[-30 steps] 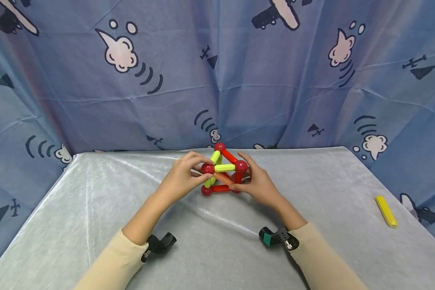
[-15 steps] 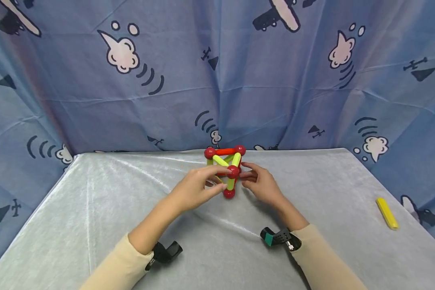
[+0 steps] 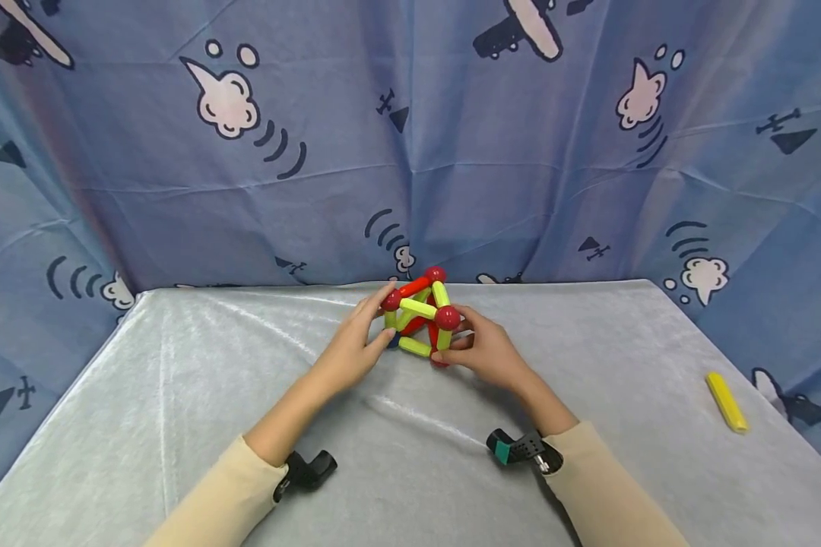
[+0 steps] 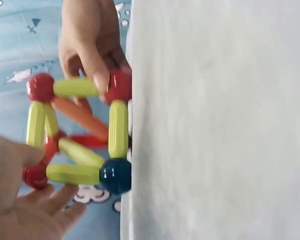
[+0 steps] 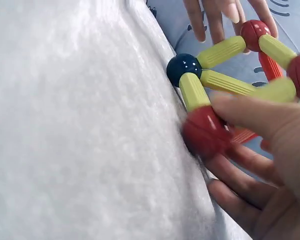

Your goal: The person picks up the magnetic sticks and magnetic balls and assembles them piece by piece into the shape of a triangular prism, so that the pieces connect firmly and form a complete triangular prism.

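A toy frame of magnetic rods (image 3: 417,308) and balls stands mid-table, built of yellow-green, red and orange sticks. Its balls are red except for one dark blue ball (image 4: 116,176) at a lower corner. My left hand (image 3: 352,342) holds the frame's left side, thumb and fingers about an upper red ball (image 4: 36,175). On the right, my right hand (image 3: 489,349) pinches a lower red ball (image 5: 208,131) between its thumb and the fingers under it. The frame's far side is partly hidden by its nearer rods and my hands.
A yellow stick (image 3: 727,403) lies alone near the table's right edge. The table (image 3: 410,471) has a pale grey cloth over it. Behind it hangs a blue printed curtain (image 3: 342,137).
The frame has been turned about between my hands, bringing the blue ball to the lower left. My left hand went right, then back left. My right hand stays at the right side.
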Demonstrator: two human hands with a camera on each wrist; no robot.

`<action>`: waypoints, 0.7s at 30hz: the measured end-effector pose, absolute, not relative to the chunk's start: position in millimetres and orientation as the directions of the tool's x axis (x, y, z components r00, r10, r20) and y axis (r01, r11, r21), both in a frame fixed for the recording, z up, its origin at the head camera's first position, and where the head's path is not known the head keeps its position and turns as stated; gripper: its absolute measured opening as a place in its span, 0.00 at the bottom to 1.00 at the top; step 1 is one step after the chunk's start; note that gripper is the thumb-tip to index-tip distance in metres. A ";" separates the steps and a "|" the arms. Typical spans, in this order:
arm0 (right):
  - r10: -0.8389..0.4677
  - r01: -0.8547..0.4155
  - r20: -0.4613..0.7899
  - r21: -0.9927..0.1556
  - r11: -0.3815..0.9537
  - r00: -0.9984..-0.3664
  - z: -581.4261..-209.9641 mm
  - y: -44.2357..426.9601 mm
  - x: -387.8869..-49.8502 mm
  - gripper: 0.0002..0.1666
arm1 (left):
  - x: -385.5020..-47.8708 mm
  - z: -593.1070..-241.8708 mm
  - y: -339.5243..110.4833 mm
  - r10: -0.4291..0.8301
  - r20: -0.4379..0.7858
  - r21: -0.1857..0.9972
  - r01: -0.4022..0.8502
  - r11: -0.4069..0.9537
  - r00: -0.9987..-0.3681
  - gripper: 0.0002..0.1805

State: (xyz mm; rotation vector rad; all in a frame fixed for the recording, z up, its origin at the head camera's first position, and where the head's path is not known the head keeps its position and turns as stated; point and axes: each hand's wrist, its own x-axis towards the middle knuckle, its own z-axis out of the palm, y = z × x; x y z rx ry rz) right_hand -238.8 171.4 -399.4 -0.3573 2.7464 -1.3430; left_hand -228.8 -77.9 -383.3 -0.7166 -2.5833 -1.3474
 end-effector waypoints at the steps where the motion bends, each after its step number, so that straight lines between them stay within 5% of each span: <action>1: -0.206 -0.182 0.070 -0.782 0.596 -0.976 -400.8 171.0 -238.9 0.44 | -229.3 -384.5 -77.6 0.350 0.333 0.754 0.470 0.459 -0.876 0.34; 7: -0.053 -0.127 0.120 -0.768 0.627 -0.991 -405.1 175.7 -240.8 0.30 | -224.2 -380.5 -71.9 0.308 0.427 0.716 0.526 0.459 -0.850 0.22; 21: -0.121 -0.134 0.067 -0.669 0.731 -0.990 -381.4 231.4 -218.1 0.32 | -227.5 -382.9 -69.2 0.343 0.514 0.632 0.617 0.468 -0.786 0.23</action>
